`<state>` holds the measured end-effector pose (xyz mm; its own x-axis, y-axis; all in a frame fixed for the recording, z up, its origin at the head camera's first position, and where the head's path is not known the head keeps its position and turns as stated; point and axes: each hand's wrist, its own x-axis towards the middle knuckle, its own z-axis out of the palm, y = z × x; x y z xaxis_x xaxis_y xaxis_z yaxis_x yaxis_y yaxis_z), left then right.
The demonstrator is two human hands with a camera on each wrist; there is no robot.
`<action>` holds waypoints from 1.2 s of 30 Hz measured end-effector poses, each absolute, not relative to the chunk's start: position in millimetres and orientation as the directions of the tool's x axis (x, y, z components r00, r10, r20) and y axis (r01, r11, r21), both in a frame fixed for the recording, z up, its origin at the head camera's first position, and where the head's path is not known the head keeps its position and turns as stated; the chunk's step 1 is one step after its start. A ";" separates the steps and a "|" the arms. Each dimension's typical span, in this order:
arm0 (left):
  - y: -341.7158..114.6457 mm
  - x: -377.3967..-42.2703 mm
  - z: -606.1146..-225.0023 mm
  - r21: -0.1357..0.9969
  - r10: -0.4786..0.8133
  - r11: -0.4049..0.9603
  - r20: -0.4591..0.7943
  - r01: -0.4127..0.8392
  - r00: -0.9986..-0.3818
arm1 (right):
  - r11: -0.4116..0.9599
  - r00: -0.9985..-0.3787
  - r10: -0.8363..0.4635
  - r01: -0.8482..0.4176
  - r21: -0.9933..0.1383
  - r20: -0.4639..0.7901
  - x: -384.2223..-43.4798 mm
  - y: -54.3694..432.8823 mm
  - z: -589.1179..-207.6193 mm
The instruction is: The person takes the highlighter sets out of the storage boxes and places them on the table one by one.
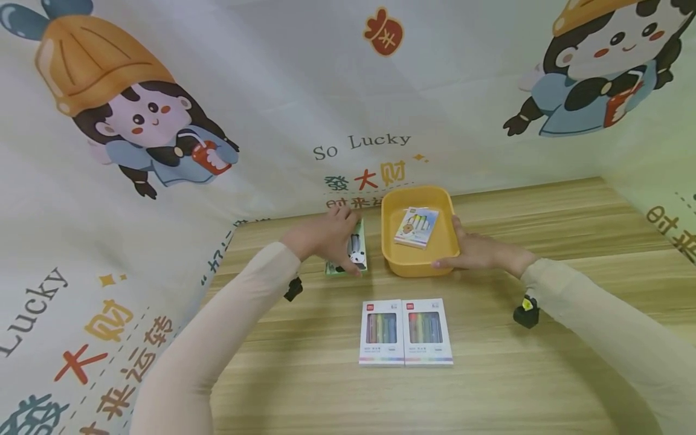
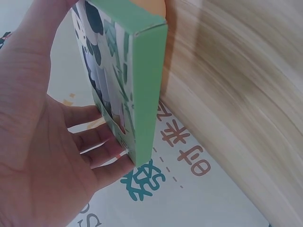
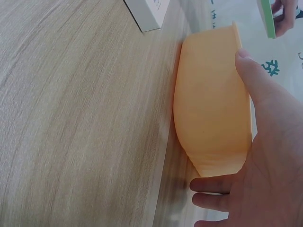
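My left hand [image 1: 328, 238] grips a green panda-print box of pens [image 1: 357, 246] by its edges, left of the yellow plastic bin [image 1: 420, 269]. In the left wrist view the pen box [image 2: 147, 94] stands tilted above the table, with fingertips along one edge; the thumb's contact is hidden. My right hand [image 1: 481, 251] holds the bin at its near right corner, thumb on the near wall and fingers at the right side. The right wrist view shows that thumb by the rim of the bin [image 3: 210, 94]. Inside the bin lies a small white box with printed markers [image 1: 417, 227].
Two white boxes of coloured sticks, the left box [image 1: 381, 333] and the right box [image 1: 427, 332], lie side by side nearer me on the wooden table [image 1: 304, 386]. A printed cloth [image 1: 283, 109] hangs behind the table and along its sides.
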<state>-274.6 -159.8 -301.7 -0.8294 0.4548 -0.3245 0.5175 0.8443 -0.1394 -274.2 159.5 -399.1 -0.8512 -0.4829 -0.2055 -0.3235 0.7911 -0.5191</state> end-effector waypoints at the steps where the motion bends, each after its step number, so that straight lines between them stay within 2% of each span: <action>1: -160.7 -273.7 -302.4 -0.144 0.461 0.840 -0.319 0.523 -0.828 | 0.793 -0.852 -0.481 -0.322 -0.518 -0.208 -274.1 159.7 -398.7; 4: -164.0 -269.9 -305.4 -0.165 0.486 0.821 -0.303 0.547 -0.820 | 0.797 -0.851 -0.480 -0.320 -0.512 -0.214 -274.3 159.9 -398.1; 10: -172.2 -260.3 -311.8 -0.134 0.529 0.807 -0.268 0.575 -0.805 | 0.796 -0.852 -0.480 -0.322 -0.512 -0.210 -275.0 159.4 -398.6; 21: -179.5 -246.1 -315.9 -0.093 0.523 0.822 -0.267 0.562 -0.809 | 0.791 -0.852 -0.481 -0.320 -0.521 -0.206 -278.4 159.8 -402.9; 36: -190.0 -224.7 -320.3 -0.101 0.563 0.794 -0.248 0.599 -0.788 | 0.795 -0.849 -0.478 -0.311 -0.520 -0.224 -276.9 159.1 -400.5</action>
